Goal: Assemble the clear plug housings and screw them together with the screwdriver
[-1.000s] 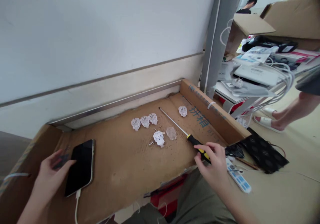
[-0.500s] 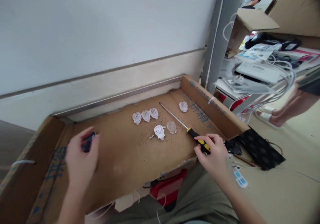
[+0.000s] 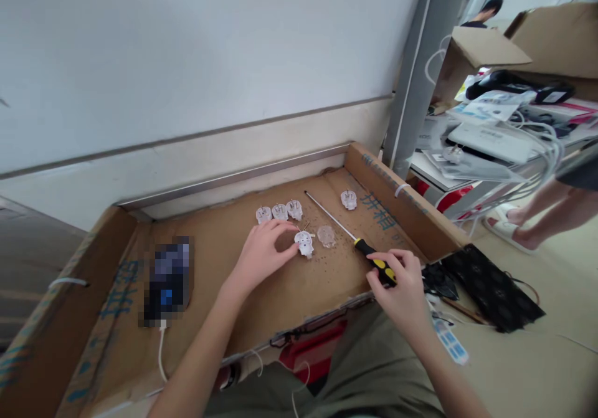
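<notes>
My left hand point(image 3: 266, 251) reaches low over the cardboard tray point(image 3: 261, 306), thumb and fingers apart at the left side of an opened white plug point(image 3: 304, 243). Whether the fingertips touch that plug I cannot tell. Thin metal pieces stick out at its top. A clear plastic plug cover point(image 3: 326, 236) lies just right of it. My right hand point(image 3: 399, 281) has its fingers round the black-and-yellow handle of a screwdriver point(image 3: 332, 218), whose shaft points away to the upper left. Three clear plugs point(image 3: 279, 211) stand in a row behind my left hand, prongs up.
Another clear plug point(image 3: 348, 199) sits at the tray's right. A pixelated dark device point(image 3: 167, 281) with a white cable lies at the left. Beyond the right wall are a cluttered shelf point(image 3: 495, 141), a black bag-like item point(image 3: 495, 287) and a person's legs point(image 3: 537, 218).
My left hand has let go of the dark device at the left and moved right to the opened white plug. My right hand stays at the screwdriver handle. The view has shifted slightly.
</notes>
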`<state>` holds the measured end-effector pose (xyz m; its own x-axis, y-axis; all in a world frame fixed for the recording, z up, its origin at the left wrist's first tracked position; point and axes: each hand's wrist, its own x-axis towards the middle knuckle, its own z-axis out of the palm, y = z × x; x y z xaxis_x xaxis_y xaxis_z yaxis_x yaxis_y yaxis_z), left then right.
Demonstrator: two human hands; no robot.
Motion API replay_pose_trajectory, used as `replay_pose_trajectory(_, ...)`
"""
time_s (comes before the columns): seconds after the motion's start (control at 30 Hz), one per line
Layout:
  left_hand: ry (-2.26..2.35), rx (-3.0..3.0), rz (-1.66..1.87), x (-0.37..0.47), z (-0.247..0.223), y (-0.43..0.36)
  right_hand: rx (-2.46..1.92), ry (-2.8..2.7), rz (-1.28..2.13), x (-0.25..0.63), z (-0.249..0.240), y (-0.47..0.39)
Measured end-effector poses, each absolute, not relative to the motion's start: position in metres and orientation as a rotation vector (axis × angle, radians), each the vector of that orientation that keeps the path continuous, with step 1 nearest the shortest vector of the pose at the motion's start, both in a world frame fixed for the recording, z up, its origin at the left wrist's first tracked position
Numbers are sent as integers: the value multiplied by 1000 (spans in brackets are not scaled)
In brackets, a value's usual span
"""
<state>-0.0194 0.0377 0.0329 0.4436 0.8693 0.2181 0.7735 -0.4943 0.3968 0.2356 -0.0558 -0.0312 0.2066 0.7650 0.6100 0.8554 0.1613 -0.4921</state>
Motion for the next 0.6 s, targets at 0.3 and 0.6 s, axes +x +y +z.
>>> replay_pose_trajectory(0.3,1464,2448,463,-33,25,20,-1624,-1602,-87,240,-34,-55)
replay_pose_trajectory(0.6,1453,2481,496,-35,13,25,-1680,-1587,-47,229,-38,-28)
